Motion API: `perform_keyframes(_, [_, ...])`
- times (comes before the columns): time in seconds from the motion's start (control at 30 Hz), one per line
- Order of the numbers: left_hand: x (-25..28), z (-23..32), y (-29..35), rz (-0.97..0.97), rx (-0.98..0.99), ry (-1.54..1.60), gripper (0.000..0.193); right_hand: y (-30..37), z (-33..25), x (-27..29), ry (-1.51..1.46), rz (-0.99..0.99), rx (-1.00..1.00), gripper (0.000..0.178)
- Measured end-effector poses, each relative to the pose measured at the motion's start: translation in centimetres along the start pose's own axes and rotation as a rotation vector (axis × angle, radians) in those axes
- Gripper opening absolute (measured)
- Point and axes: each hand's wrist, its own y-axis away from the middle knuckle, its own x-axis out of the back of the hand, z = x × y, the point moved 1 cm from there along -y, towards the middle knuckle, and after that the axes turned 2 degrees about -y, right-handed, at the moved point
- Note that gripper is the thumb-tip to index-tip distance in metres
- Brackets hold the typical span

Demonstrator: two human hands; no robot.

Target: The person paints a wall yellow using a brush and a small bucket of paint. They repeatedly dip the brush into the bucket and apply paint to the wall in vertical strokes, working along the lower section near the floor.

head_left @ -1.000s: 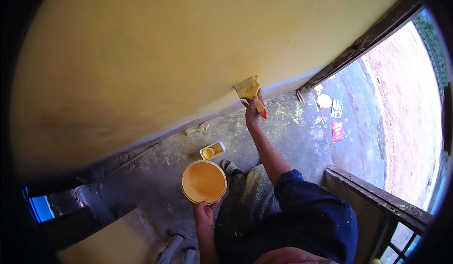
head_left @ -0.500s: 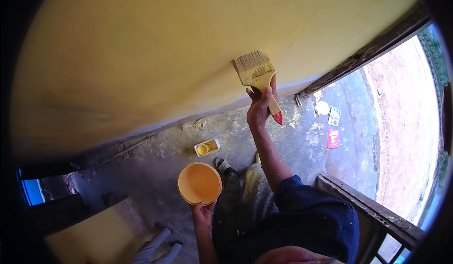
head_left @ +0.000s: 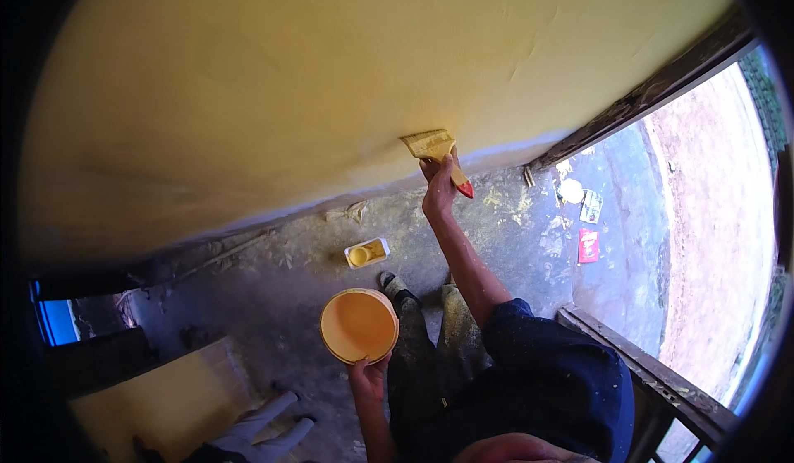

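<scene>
My right hand (head_left: 440, 186) is closed around the handle of a wide paintbrush (head_left: 433, 144), whose red handle tip points down and away from the wall. The bristle end meets or nearly meets the yellow wall (head_left: 273, 91), low down above a pale unpainted strip. In my left hand (head_left: 370, 374) is a round bucket (head_left: 361, 324), gripped at its near rim and held out over the floor. Orange-yellow colour covers its inside; how much paint it holds I cannot tell.
On the concrete floor (head_left: 496, 239) lies a white tray (head_left: 379, 248) with a yellow cup (head_left: 359, 255). A white round item (head_left: 571, 190) and a red packet (head_left: 588, 246) lie near the doorway. Another person's legs (head_left: 263, 422) show at lower left. A wooden frame (head_left: 645, 364) stands at right.
My right hand has drawn the paintbrush downward along the wall and slightly left. The bucket in my left hand has shifted a little right and down.
</scene>
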Motion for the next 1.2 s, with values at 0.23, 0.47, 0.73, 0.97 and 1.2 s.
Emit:
perform_keyframes(0.23, [0.3,-1.1,0.9,-0.011,0.014,0.034,0.055,-0.4,-3.1,0.8,0.114,-0.101,0.236,0.059])
perform_keyframes(0.47, [-0.1,-1.1,1.2,-0.011,0.019,0.032,0.055,-6.2,4.8,6.0,0.112,0.116,-0.146,0.046])
perform_keyframes(0.73, [-2.0,-1.4,-1.1,-0.091,0.069,-0.086,0.055,-1.0,-13.8,-0.7,0.062,-0.187,0.312,0.056])
perform_keyframes(0.97, [-8.3,-1.2,-6.0,-0.289,0.027,-0.202,0.063,-4.1,-2.8,4.5,0.145,0.074,-0.110,0.053])
perform_keyframes(1.2, [-13.7,-1.0,-8.5,-0.333,0.092,-0.216,0.079,4.2,-12.1,7.5,0.490,-0.355,0.141,0.054])
